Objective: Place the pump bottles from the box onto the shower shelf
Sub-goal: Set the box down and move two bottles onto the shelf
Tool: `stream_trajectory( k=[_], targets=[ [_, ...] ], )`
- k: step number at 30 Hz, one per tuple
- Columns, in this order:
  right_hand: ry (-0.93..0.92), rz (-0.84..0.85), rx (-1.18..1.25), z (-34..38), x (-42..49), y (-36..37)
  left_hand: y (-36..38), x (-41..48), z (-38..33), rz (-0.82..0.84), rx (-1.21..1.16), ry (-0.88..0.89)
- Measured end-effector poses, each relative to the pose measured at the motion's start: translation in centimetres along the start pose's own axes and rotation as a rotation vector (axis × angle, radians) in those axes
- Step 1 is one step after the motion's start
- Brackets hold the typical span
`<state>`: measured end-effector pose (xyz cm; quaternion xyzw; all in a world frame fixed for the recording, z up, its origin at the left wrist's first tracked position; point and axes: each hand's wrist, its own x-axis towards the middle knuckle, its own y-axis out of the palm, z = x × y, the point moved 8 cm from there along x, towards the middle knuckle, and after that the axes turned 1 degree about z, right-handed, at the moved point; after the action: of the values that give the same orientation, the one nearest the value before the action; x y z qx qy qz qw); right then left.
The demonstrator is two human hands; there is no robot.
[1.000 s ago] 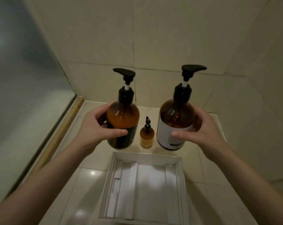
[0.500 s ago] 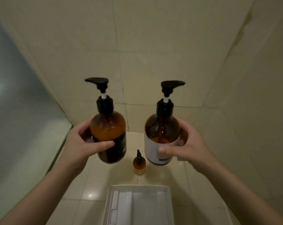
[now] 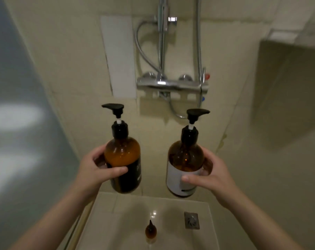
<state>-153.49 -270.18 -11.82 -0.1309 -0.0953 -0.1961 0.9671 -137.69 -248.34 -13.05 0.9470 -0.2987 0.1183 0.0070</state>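
Note:
My left hand (image 3: 93,170) grips an amber pump bottle with a black label (image 3: 123,156), held upright in the air. My right hand (image 3: 210,175) grips a second amber pump bottle with a white label (image 3: 184,165), also upright, a little lower and to the right. Both have black pump heads pointing left and right. A recessed wall shelf (image 3: 288,51) opens in the right wall, above and right of the bottles. The box is out of view.
A chrome shower mixer (image 3: 171,83) with hoses and a riser pipe is fixed to the back wall above the bottles. A small amber dropper bottle (image 3: 150,231) stands on the tiled floor beside a square drain (image 3: 191,220). Frosted glass (image 3: 17,123) lines the left.
Both hands have lifted the bottles upward and my view has tilted up: the white box has dropped out of sight, and the shower mixer and wall shelf have come into view.

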Motion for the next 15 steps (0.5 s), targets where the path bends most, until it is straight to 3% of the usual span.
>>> stream_trajectory(
  k=[15],
  targets=[
    [-0.166,0.003,-0.06,33.9,3.7,-6.3,-1.0,4.2,-33.5,0.071,-0.142,0.16]
  ],
)
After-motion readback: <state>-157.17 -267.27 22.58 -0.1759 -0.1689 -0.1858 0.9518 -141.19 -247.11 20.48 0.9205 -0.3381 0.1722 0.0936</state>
